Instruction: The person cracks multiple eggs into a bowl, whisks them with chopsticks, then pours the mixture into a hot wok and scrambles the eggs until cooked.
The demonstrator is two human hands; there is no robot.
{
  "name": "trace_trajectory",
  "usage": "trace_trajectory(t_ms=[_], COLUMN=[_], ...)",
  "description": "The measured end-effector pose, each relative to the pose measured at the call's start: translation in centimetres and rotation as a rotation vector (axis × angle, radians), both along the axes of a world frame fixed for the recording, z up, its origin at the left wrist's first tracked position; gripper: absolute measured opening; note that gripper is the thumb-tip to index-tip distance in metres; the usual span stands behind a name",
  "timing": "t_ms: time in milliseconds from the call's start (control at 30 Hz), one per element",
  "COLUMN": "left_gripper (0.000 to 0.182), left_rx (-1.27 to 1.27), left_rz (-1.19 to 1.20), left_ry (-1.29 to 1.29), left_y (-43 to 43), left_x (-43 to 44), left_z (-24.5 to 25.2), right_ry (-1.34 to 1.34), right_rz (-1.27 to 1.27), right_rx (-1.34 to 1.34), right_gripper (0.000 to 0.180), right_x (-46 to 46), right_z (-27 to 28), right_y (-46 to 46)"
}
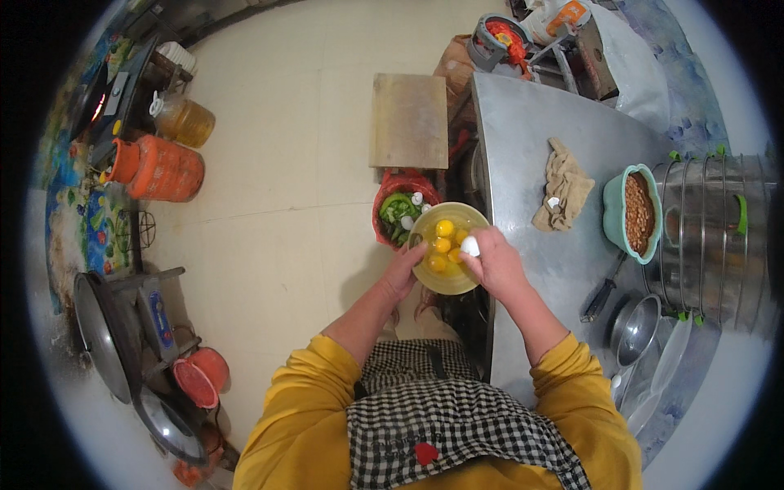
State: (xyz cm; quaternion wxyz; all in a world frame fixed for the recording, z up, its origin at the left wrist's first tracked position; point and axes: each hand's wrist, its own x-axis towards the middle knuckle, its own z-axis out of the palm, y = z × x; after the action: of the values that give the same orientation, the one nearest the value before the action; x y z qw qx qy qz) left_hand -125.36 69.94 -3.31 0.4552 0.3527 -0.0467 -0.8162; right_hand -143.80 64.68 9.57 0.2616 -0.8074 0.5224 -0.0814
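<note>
My left hand grips the left rim of a pale yellow bowl, its thumb over the edge. Several raw egg yolks lie in clear egg white inside it. At the bowl's right side, my right hand holds a white egg or eggshell over the contents; whether it is whole or cracked, I cannot tell. Just beyond the bowl is a red-lined bin holding green vegetable scraps and pieces of white eggshell. The bowl partly covers it.
The steel table on the right bears a tan cloth with a shell piece, a scalloped green bowl of brown food, a black-handled utensil and a metal bowl. A wooden board is ahead; an orange gas cylinder stands left.
</note>
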Motion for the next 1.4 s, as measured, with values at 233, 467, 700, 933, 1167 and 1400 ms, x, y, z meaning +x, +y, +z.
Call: trace_trajectory(t_ms=[233,467,700,933,1167,1400], left_gripper=[0.054,0.055,0.052,0.053,0.053,0.065], left_rx=[0.029,0.02,0.217,0.109,-0.054,-0.082], left_rz=[-0.043,-0.082,-0.254,-0.259,-0.315,-0.209], left_ry=[-0.007,-0.005,-0.05,-0.079,-0.011,-0.045], left_y=[0.1,1.2,4.0,5.0,3.3,1.3], left_x=[0.1,-0.2,-0.3,-1.0,-0.5,-3.5], left_z=[-0.1,-0.4,0.2,0.7,1.5,3.4], right_ry=[-0.07,-0.36,-0.353,-0.12,0.445,0.616], right_rz=[-0.014,-0.042,-0.048,-0.377,-0.708,-1.487], right_rx=[-0.01,-0.126,-0.236,0.155,0.572,0.117], right_gripper=[0.041,0.043,0.058,0.03,0.028,0.036], right_x=[-1.1,-0.1,1.2,-11.0,-31.4,-49.5], right_z=[-1.7,1.9,1.2,-1.3,-3.1,-6.1], right_y=[1.1,0.0,-3.3,4.3,20.5,34.3])
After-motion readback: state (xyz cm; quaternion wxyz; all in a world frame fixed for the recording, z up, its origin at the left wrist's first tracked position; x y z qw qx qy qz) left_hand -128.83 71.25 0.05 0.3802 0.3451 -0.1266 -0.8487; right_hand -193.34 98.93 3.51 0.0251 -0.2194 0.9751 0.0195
